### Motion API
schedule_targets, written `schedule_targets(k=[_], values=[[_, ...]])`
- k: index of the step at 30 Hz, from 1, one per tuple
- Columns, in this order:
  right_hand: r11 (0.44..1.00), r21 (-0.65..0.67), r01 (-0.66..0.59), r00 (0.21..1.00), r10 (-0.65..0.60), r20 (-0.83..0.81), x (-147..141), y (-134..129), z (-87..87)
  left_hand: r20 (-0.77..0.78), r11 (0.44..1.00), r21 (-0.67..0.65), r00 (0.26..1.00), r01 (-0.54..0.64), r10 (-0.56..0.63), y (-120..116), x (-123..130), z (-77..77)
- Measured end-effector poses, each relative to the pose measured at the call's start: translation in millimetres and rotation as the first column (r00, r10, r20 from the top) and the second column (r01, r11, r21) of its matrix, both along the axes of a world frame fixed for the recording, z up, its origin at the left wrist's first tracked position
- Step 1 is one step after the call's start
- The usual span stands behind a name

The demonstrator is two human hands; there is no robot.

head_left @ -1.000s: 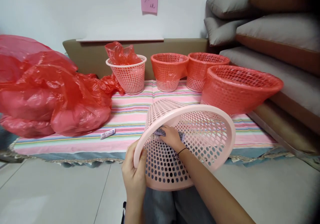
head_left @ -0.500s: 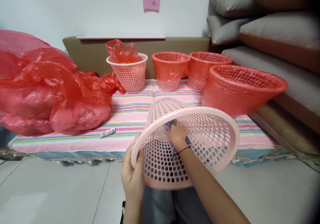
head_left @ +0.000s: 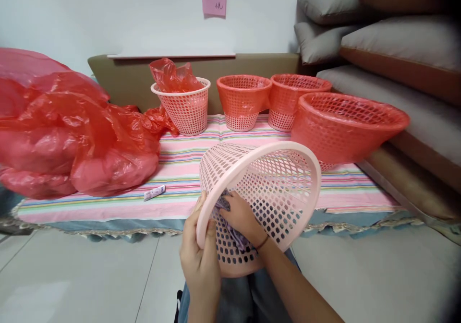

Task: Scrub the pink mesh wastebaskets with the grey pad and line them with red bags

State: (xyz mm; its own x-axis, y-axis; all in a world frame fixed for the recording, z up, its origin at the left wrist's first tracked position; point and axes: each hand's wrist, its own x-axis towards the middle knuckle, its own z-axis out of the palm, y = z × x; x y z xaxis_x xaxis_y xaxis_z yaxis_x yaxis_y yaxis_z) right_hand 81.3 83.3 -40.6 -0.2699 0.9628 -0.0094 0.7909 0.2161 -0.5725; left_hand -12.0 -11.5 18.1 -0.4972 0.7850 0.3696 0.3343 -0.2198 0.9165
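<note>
**Pale pink basket tipped on your lap, cloth inside**

You hold the pale pink perforated plastic basket (head_left: 273,188) on its side over your knees, just off the near edge of the striped pink tablecloth (head_left: 187,169), its mouth turned toward you and to the right. It is a round, tapering basket with a smooth thick rim and walls pierced all over by small holes. Your left hand (head_left: 200,260) is closed on the near rim, thumb over the lip. Your right hand (head_left: 239,217) reaches inside, fingers curled and pressing a crumpled purplish-grey cloth (head_left: 230,227) against the wall. Toward the cloth's far edge stand four mesh baskets, three lined with red plastic (head_left: 345,126).
</note>
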Motion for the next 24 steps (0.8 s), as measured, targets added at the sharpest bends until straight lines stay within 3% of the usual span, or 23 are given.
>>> schedule_targets(k=[7,11,17,21,24], values=[[0.995,-0.097,0.015,0.99,-0.029,-0.14,37.5,-96.5,8.5,0.049,1.0,-0.01,0.999,0.024,-0.023,1.8,-10.2,-0.5],[0.973,-0.231,0.027,0.99,-0.058,-0.128,50.4,-134.9,12.2,0.103,0.999,-0.014,0.994,0.049,-0.048,2.5,-16.4,-3.2],[0.93,-0.365,-0.046,0.993,0.002,-0.119,66.3,-150.8,17.6,0.158,0.997,-0.006,0.984,0.078,-0.077,4.9,-26.9,-10.3],[0.937,-0.339,-0.081,0.975,0.004,-0.224,71.5,-152.1,17.7,0.2,0.993,-0.007,0.973,0.118,-0.114,4.8,-29.9,-13.0],[0.971,-0.239,-0.006,0.958,-0.063,-0.281,74.5,-141.3,17.7,0.202,0.99,-0.022,0.971,0.139,-0.131,4.3,-30.2,-12.7]])
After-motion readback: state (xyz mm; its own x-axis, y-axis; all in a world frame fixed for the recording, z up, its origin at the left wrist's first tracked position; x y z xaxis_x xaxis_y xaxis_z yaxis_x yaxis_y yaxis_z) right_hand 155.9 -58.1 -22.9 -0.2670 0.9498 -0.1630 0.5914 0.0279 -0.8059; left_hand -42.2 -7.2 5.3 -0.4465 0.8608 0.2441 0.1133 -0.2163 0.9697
